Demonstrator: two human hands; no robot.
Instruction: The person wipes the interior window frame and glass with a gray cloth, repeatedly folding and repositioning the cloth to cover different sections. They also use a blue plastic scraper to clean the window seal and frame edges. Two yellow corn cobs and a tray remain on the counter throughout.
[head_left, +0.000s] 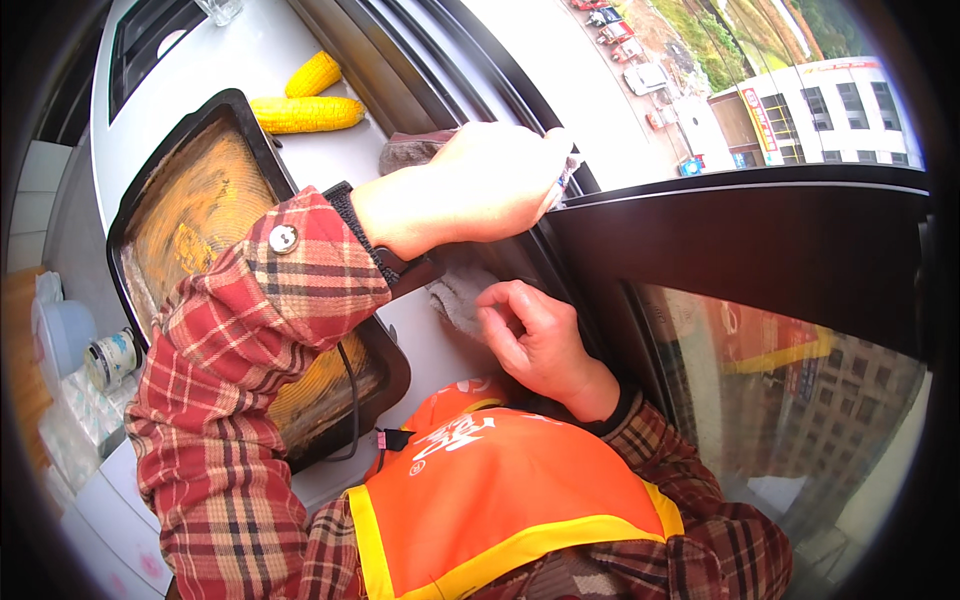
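My left hand (480, 184) reaches across to the dark window frame (517, 82). Its fingers pinch a small crumpled white and blue scrap (568, 176), mostly hidden by the hand. Lower down, my right hand (536, 341) is curled, thumb and forefinger bent towards each other. A grey cloth (456, 300) lies on the sill right beside those fingertips; whether they grip it cannot be seen. More grey cloth (409, 152) shows behind my left hand. The open window sash (750, 247) stands to the right of both hands.
A dark electric griddle pan (202, 180) with brown-yellow residue lies under my left forearm, its cord (352, 397) hanging nearby. Two corn cobs (307, 114) rest on the white surface (330, 161). A glass (220, 9) stands farther back. A jar (112, 360) and plastic containers sit at left.
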